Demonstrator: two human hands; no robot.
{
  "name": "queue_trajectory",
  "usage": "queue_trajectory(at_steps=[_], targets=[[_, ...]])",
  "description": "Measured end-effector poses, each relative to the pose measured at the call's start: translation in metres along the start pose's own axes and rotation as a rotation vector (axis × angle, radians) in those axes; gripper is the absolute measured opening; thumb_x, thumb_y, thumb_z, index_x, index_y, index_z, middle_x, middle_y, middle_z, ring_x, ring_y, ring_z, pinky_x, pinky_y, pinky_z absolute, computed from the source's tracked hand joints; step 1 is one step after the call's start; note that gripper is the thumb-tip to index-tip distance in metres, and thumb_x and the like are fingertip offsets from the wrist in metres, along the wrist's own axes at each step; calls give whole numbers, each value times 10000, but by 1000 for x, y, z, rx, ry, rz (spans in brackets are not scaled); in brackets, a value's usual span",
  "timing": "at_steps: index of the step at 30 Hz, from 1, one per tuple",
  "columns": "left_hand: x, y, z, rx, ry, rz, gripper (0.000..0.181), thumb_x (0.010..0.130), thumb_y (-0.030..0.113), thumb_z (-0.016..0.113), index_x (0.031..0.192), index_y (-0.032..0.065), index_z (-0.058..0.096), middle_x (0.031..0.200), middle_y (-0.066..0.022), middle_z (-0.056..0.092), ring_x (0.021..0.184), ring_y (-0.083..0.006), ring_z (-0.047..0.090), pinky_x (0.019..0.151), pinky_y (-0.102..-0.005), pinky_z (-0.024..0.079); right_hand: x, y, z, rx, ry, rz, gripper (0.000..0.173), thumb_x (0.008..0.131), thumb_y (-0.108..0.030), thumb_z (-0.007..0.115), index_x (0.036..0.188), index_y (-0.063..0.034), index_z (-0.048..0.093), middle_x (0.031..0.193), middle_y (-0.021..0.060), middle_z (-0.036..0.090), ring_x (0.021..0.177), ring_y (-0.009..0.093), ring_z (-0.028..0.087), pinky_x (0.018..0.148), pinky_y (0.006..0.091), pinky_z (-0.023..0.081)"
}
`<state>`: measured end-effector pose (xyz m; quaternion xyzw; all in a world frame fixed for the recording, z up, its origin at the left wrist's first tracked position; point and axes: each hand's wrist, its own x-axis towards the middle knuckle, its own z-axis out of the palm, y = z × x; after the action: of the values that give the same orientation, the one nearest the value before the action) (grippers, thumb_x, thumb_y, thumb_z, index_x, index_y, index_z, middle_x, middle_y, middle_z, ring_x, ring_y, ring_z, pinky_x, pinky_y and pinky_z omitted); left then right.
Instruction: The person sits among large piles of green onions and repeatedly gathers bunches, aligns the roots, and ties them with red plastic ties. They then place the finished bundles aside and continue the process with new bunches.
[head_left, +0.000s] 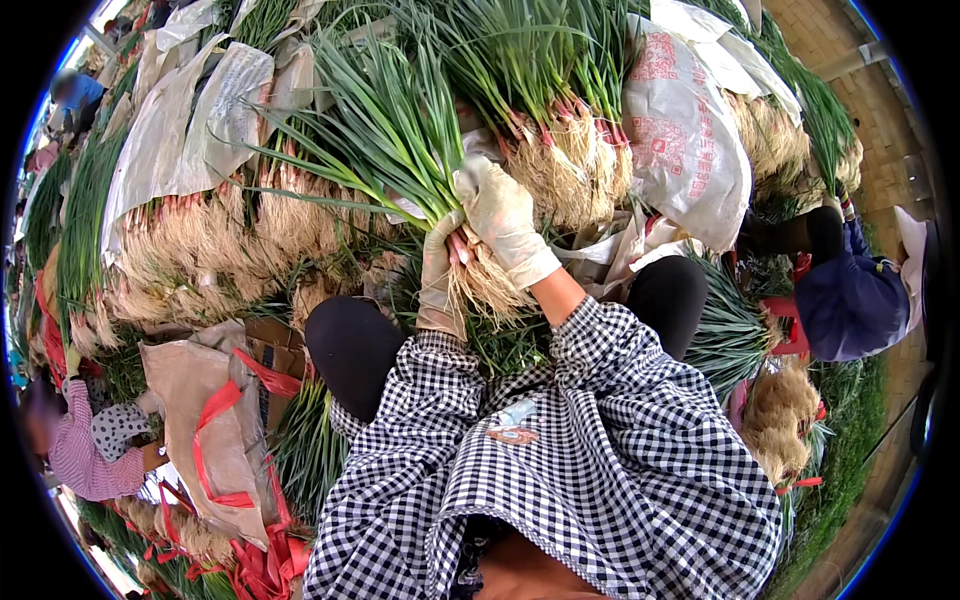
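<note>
A bunch of green garlic (397, 142), with long flat leaves, pinkish stem bases and pale stringy roots, is held above my lap. Wrapped round its stems from the left is my left hand (441, 274), in a pale thin glove. My right hand (504, 214), gloved alike, closes on the same stems from the right, just above the roots. The leaves fan up and to the left, while the roots hang between my wrists. Beyond my hands stands a larger upright bundle of green garlic (566, 161), roots down. The fingertips of my right hand are partly hidden.
Rows of rooted green garlic (187, 240) lie under white plastic sacks (225, 120) at left. A printed sack (686, 135) lies at right. Red plastic strips (214, 420) trail over a tan sack (180, 375). Co-workers sit at left (97, 450) and right (855, 300).
</note>
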<state>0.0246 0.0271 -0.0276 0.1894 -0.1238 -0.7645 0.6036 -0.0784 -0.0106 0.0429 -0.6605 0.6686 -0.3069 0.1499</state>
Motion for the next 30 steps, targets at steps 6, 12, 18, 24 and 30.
queue_trajectory(at_steps=[6,12,18,24,30], targets=[[0,2,21,-259,-195,97,385,902,204,614,1210,-10,529,960,-132,643,849,-232,641,751,-397,563,28,70,3,895,-257,595,245,998,-287,487,958,-99,638,886,11,659,737,141,572,697,330,476],[-8,12,23,-418,-219,125,428,929,181,615,1310,34,485,1195,-126,611,978,-231,627,878,-405,557,46,58,-51,-440,-79,-123,281,880,-383,622,959,-119,679,916,91,683,871,272,672,740,402,531],[3,-1,31,-314,-115,75,503,943,277,625,1318,-24,477,1178,-197,638,926,-248,645,863,-398,561,82,68,-46,-455,169,-209,211,854,-309,654,885,-103,687,878,75,659,806,267,656,688,406,520],[-5,2,20,-18,-11,21,470,928,292,623,1165,-109,559,655,-155,639,732,-269,687,754,-358,586,-47,35,-67,-265,125,-296,159,832,-241,676,900,-104,630,861,74,609,779,259,636,655,376,511],[6,-1,4,58,-30,-66,412,924,229,608,1198,-75,553,784,-168,672,700,-251,682,709,-356,598,-31,49,-51,-40,136,-114,148,884,-257,659,877,-111,681,857,88,673,679,268,650,612,383,513]])
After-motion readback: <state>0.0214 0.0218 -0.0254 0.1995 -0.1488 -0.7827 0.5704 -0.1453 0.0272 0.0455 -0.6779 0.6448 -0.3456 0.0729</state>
